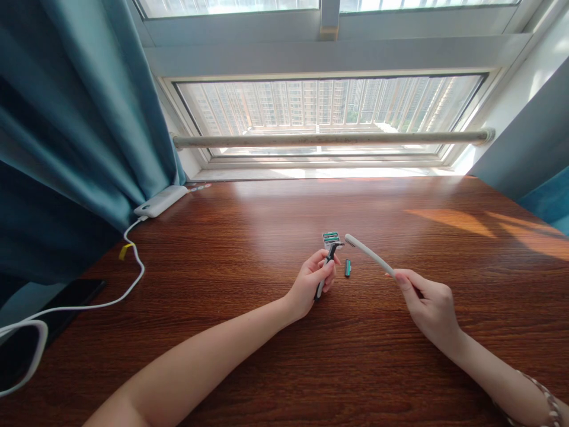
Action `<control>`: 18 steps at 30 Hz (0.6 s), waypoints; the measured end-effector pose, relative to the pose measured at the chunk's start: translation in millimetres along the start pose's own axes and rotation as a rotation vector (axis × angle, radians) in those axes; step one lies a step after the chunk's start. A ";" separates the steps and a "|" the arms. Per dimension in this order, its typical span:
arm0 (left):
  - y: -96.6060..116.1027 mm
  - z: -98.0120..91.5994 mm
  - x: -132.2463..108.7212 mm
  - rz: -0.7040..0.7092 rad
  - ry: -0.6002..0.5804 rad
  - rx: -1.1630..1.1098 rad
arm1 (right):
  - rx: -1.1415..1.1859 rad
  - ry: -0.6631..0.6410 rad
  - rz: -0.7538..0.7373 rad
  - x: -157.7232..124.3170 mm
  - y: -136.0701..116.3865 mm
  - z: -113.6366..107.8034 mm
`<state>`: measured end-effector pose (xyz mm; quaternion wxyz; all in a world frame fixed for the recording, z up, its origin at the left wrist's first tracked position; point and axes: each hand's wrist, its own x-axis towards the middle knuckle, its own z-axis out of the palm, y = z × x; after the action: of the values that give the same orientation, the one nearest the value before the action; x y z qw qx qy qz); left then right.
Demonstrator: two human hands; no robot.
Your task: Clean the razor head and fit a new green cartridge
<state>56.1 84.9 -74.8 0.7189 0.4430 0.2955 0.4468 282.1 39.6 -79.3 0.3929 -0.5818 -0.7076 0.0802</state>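
My left hand is closed around the grip of a black and grey razor handle, its head end pointing up and away from me. Between thumb and fingers, my right hand pinches the end of a white toothbrush. The brush's dark bristles face down, close to the right of the razor handle's head end; I cannot tell whether they touch. On the table just below lies a loose green and black razor cartridge. Behind the razor handle sits a clear tray with green and black cartridges, partly hidden by it.
The wooden table reaches to the window. At the left stand a white power bank with a white cable and a dark flat device. A blue curtain hangs over the left edge. A white rail crosses the window.
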 end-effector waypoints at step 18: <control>-0.5 -0.9 1.4 0.097 0.057 0.142 | 0.181 -0.110 0.096 1.9 -4.4 -0.6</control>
<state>56.2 86.4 -75.7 0.6545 0.4939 0.3251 0.4713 279.1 39.7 -75.5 0.4000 -0.5720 -0.6892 0.1944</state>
